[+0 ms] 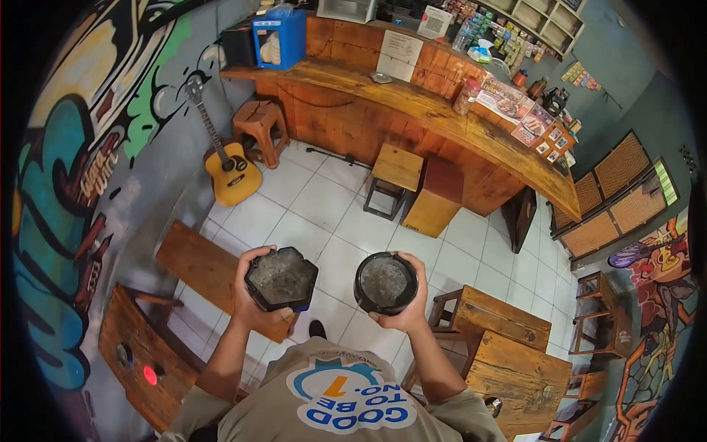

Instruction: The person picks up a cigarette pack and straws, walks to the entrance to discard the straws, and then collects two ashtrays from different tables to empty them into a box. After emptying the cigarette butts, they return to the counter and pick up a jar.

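My left hand is closed around a dark hexagonal ashtray, gripping it by its left and lower sides. A round black ashtray is in my right hand, whose fingers wrap its right side with the thumb near the bottom rim. Both are held apart, side by side in front of my body, with their open tops facing up. Grey, ashy residue coats the inside of each. Below them lies the white tiled floor.
A long wooden counter curves across the back, with stools before it. An acoustic guitar leans at the left wall. A bench and a table stand left; wooden tables stand right.
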{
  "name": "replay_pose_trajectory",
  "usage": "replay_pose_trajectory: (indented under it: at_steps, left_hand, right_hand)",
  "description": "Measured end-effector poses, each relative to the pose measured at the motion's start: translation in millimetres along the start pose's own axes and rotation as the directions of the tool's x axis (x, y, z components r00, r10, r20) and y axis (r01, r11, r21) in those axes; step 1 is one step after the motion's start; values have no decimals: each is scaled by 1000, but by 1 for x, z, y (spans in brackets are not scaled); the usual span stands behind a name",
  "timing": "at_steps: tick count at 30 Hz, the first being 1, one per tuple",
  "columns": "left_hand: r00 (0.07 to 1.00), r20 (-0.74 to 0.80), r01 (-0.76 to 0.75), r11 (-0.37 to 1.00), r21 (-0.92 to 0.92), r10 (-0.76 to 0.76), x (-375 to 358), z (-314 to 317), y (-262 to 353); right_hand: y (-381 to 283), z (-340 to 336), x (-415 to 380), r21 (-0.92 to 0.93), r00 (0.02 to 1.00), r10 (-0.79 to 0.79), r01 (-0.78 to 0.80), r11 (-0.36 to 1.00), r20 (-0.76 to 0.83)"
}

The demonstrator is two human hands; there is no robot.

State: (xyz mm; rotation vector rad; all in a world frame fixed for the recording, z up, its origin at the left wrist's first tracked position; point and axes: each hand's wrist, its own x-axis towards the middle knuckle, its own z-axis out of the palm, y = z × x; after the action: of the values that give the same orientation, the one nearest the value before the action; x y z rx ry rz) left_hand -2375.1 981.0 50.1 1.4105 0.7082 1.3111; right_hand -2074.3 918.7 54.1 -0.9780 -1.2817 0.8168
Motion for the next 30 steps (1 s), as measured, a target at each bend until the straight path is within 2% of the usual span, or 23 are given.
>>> replay_pose_trajectory:
  at_steps: [2,6,8,10,11,14,18,21,23,26,28,30]
  left_hand:
    - [998,58,18,999,43,-20,37,-2,3]
    - [991,133,-24,999,-30,27,97,5,-10]
    - [990,139,5,996,-86,7,119,13,-24]
    - [986,168,29,998,-52,-20,138,18,-41]
    - [986,162,41,999,-5,-39,148,22,-47]
    - [983,162,91,994,-53,-82,184,28,-76]
    - [994,109,18,999,31,-21,244,32,-100]
    - [999,43,-12,1000,1,12,293,39,-97]
    - [995,42,-93,990,109,89,318,38,-101]
    - [992,-27,-114,968,224,123,335,33,-106]
    - [990,-80,-100,970,220,120,337,29,-113]
    - [990,-141,17,988,154,4,339,18,-124]
  right_hand:
    - [0,2,27,-17,998,16,-18,1000,-58]
    - [24,-7,55,-61,994,-49,44,997,-97]
    - [42,-18,64,-66,992,-51,44,997,-113]
    - [56,-31,74,-64,987,47,-58,996,-154]
    - [62,-38,81,-66,981,78,-91,994,-176]
    - [87,-66,109,-85,975,75,-95,992,-210]
    - [123,-99,173,-1,974,96,-98,995,-206]
    - [143,-114,242,3,992,63,-63,998,-109]
    - [155,-115,288,6,998,53,-53,999,-26]
    - [168,-101,344,-14,996,48,-47,999,78]
    - [178,-82,375,40,987,21,-28,999,157]
    - [196,-66,397,44,981,12,-20,999,192]
